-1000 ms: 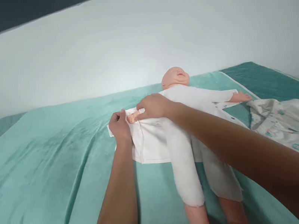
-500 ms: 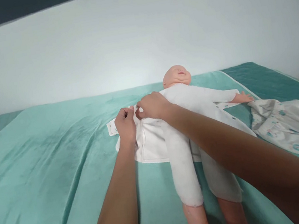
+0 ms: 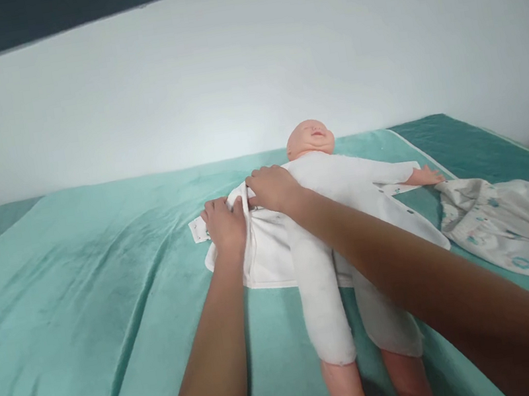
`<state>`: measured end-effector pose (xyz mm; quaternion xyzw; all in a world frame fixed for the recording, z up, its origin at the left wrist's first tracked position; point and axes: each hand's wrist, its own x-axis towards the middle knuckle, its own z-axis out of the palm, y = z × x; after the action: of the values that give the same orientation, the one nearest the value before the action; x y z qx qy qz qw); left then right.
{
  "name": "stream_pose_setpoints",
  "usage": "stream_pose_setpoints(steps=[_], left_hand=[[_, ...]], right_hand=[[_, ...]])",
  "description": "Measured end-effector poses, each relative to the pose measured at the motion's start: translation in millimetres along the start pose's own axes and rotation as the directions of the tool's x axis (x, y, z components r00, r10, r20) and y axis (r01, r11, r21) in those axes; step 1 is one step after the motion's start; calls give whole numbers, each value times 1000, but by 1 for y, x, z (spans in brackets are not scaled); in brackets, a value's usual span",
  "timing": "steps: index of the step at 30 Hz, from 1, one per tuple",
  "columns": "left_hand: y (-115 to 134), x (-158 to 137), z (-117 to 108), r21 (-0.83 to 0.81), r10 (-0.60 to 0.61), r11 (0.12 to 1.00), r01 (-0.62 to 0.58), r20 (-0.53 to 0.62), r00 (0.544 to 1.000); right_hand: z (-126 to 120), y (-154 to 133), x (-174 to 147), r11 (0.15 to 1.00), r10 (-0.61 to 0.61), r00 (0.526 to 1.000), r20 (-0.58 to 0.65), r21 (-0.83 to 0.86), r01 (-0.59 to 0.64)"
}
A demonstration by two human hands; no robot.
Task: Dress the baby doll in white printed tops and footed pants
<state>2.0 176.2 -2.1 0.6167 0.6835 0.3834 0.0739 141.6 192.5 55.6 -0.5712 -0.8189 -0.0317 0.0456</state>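
A baby doll (image 3: 341, 176) with a white cloth body lies on its back, its head toward the wall. Under its torso is spread a white baby shirt (image 3: 275, 263) with a row of snaps along one edge. My left hand (image 3: 226, 227) is closed on the shirt's sleeve, whose printed cuff (image 3: 197, 230) sticks out beyond the fingers. Just beside it, my right hand (image 3: 273, 186) is wrapped over the doll's arm at the sleeve opening. The doll's hand on that side is hidden by my fingers and the cloth.
Printed baby trousers (image 3: 510, 229) lie crumpled at the right, near the doll's outstretched other hand (image 3: 424, 176). A green blanket (image 3: 85, 306) with raised folds covers the bed. Behind it rises a white wall (image 3: 177, 91).
My left hand has turned palm-down and slid its fingers over the sleeve, bunching the cloth up toward my right hand. The right hand has barely moved.
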Motion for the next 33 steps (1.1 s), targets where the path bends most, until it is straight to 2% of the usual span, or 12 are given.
stream_pose_setpoints(steps=[6, 11, 13, 15, 17, 19, 20, 21, 22, 24, 27, 33], left_hand=[[2, -2, -3, -129, 65, 989, -68, -24, 998], [4, -5, -4, -269, 95, 957, -105, -48, 994], [4, -7, -6, -307, 83, 947, -97, -58, 995], [4, -9, -9, -336, 58, 939, -80, -75, 995], [5, -12, -11, -363, 50, 928, -77, -83, 995], [8, -14, -11, -415, 53, 906, -84, -88, 995], [10, -15, -11, -448, 52, 890, -85, -84, 995], [12, -16, -10, -479, 49, 874, -80, -77, 996], [14, -16, -9, -505, 41, 860, -70, -67, 997], [18, -17, -8, -537, 21, 843, -43, -47, 999], [24, -18, -8, -558, -3, 830, -15, -32, 999], [42, -24, -7, -581, -23, 812, 47, 48, 999]], right_hand=[[0, -8, 5, 994, 99, 993, 62, -41, -97], [-3, -10, 1, 1000, 27, 998, 55, -8, -26], [-8, -4, -11, 997, -37, 999, -27, 59, 38], [-14, 12, -30, 981, -17, 980, -201, 184, 55], [-16, 38, -53, 940, 161, 902, -401, 340, -17], [-14, 70, -79, 895, 365, 749, -553, 431, -118], [-10, 87, -90, 875, 449, 670, -592, 442, -196], [-7, 102, -101, 850, 514, 625, -587, 444, -282], [-3, 115, -110, 815, 573, 619, -537, 452, -363], [4, 133, -124, 763, 638, 659, -398, 440, -473], [7, 140, -133, 750, 647, 709, -281, 402, -525], [-1, 133, -131, 673, 567, 816, -114, 635, -379]])
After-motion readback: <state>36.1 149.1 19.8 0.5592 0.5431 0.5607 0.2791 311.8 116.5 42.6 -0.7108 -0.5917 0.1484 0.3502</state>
